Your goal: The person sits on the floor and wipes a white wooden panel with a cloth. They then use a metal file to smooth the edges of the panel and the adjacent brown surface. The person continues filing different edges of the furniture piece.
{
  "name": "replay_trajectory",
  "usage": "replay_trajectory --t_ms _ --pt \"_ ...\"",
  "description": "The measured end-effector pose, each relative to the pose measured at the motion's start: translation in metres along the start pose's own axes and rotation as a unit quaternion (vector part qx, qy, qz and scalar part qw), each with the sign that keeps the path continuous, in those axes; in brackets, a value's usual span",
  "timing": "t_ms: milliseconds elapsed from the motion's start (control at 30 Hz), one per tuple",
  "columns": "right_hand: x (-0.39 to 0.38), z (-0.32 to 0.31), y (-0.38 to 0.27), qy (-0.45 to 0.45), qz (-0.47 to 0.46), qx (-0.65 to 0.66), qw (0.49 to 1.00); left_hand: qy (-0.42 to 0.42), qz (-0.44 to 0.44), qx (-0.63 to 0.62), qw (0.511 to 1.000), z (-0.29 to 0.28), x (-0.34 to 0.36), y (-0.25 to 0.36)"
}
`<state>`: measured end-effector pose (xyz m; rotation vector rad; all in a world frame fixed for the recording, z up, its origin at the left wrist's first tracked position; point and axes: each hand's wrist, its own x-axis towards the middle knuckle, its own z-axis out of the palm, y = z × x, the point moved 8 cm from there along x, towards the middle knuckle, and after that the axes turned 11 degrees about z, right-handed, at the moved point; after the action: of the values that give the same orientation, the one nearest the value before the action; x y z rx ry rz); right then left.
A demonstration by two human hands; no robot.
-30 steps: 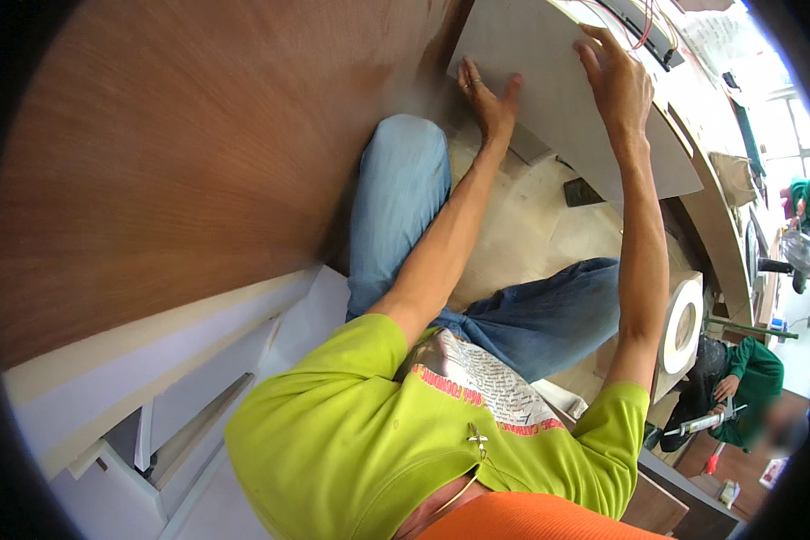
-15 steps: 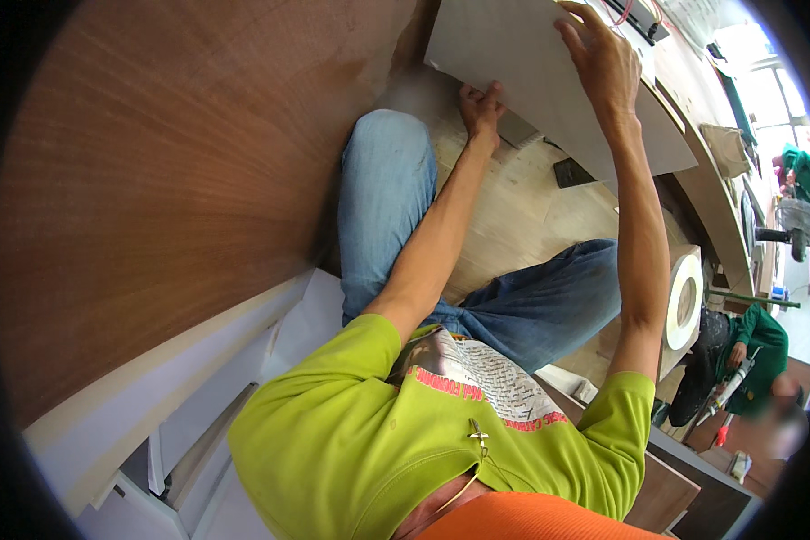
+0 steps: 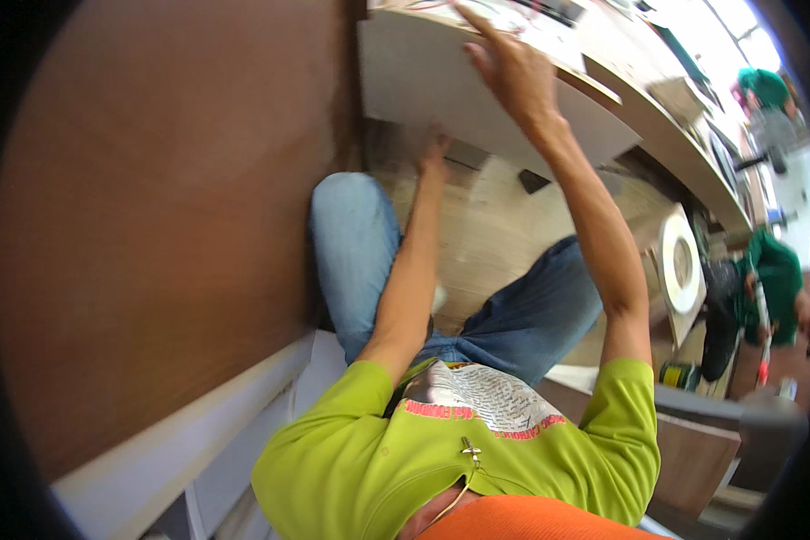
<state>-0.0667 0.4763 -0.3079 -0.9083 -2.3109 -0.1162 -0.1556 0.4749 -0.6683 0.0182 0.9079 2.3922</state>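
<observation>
A pale grey-white flat panel (image 3: pixel 477 85) stands on edge in front of me, under the edge of a work surface. My right hand (image 3: pixel 517 81) is at its upper edge, thumb on the near face and fingers reaching over the top. Below the panel's lower edge, near its left end, is my left hand (image 3: pixel 434 153). Motion smears its fingers, so their grip on the panel does not show. My knees are bent apart on either side of the bare floor below the panel.
A large brown wood panel (image 3: pixel 180 225) rises close on my left. Right of my knee stands a white ring-shaped piece (image 3: pixel 681 261). A small dark block (image 3: pixel 533 182) lies below the panel. Farther right, a person in green (image 3: pixel 769 283) holds a long tool.
The panel now sits up against the work surface edge, more level than before. Both hands have shifted left in view, and my left hand has become blurred.
</observation>
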Motion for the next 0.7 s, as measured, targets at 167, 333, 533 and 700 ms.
replay_trajectory --t_ms 167,333,533,700 --pt "-0.008 -0.011 0.002 0.082 -0.058 0.054 0.993 0.02 0.015 0.027 0.999 0.01 -0.014 0.021" --pt "-0.008 -0.026 0.007 0.06 -0.043 0.054 0.996 -0.013 0.017 0.04 0.999 0.006 -0.006 0.02" --pt "-0.01 -0.032 0.012 0.066 -0.039 0.043 0.996 -0.019 0.022 0.031 0.999 0.016 -0.019 0.027" --pt "-0.011 -0.03 0.015 0.049 -0.033 0.034 0.998 -0.003 0.022 0.044 0.999 0.01 -0.018 0.025"
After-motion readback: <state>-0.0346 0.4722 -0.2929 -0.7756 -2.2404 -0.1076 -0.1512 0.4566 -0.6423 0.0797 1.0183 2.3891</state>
